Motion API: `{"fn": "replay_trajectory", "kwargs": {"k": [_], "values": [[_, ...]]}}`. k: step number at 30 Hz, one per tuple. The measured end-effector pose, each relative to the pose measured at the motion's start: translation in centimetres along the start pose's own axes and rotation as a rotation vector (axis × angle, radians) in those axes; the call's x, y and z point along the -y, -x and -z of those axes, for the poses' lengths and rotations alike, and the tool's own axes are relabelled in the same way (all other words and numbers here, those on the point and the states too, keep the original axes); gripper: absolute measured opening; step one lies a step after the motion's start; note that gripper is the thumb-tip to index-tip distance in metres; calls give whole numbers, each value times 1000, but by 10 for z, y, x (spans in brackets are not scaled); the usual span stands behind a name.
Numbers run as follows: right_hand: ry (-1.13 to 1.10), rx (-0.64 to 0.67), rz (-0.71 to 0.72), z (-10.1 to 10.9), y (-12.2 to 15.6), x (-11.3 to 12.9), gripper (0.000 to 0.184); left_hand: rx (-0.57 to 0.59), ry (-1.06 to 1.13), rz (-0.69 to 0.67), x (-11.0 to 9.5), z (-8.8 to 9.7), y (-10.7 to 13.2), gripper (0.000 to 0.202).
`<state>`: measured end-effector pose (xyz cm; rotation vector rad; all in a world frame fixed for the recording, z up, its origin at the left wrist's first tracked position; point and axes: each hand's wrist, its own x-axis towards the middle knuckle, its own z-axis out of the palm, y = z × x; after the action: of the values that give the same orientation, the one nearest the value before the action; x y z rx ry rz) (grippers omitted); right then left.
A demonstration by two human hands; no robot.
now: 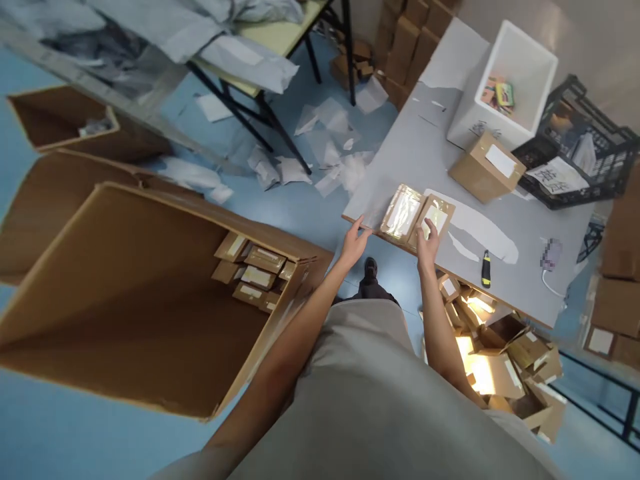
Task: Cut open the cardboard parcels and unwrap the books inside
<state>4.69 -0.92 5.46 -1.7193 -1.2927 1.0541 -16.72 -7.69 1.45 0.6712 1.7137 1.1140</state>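
Two small tape-wrapped cardboard boxes lie side by side at the near edge of the grey table: a left box [401, 212] with shiny tape and a right box [443, 208] with a pale label. My right hand [427, 245] touches the right box, its thumb and fingers apart over the label and near end. Just left of the left box, my left hand [355, 244] is at the table edge with its fingers stretched out, holding nothing. A black and yellow utility knife [486, 269] lies on the table to the right.
A large open carton [200, 208] at left holds several small boxes [257, 277]. On the table [530, 287] stand a white foam bin [465, 123], another cardboard box [477, 170] and a black crate [570, 193]. Loose cartons [525, 350] fill the space below; paper scraps [327, 143] litter the floor.
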Motion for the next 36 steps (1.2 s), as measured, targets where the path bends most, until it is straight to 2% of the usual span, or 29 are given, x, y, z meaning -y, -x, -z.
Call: {"fn": "replay_trajectory", "kwargs": {"k": [2, 5, 8, 11, 15, 17, 19, 23, 26, 29, 32, 36], "values": [[-44, 159, 65, -31, 16, 15, 63, -64, 79, -12, 26, 38, 22, 61], [-64, 415, 138, -88, 54, 33, 58, -234, 165, 5, 70, 101, 63, 57], [-54, 661, 182, -147, 103, 42, 53, -428, 252, 74, 116, 162, 117, 54], [-6, 848, 176, -204, 159, 38, 52, -602, 315, 164, 163, 216, 179, 51], [102, 1051, 155, -267, 230, 17, 55, -766, 413, 278, 220, 266, 255, 48], [172, 1132, 149, -291, 258, 4, 55, -821, 452, 336, 242, 282, 279, 47], [249, 1193, 146, -310, 278, -7, 54, -851, 477, 393, 259, 292, 290, 46], [421, 1310, 124, -341, 298, -23, 48, -810, 539, 477, 279, 305, 281, 46], [576, 1373, 119, -370, 300, -35, 42, -748, 586, 519, 288, 313, 259, 48], [757, 1431, 96, -410, 295, -55, 42, -715, 603, 538, 301, 321, 227, 48], [948, 1471, 50, -456, 284, -88, 42, -672, 603, 634, 326, 324, 186, 49], [1193, 1367, 20, -510, 263, -154, 40, -589, 575, 855, 383, 322, 126, 46]]}}
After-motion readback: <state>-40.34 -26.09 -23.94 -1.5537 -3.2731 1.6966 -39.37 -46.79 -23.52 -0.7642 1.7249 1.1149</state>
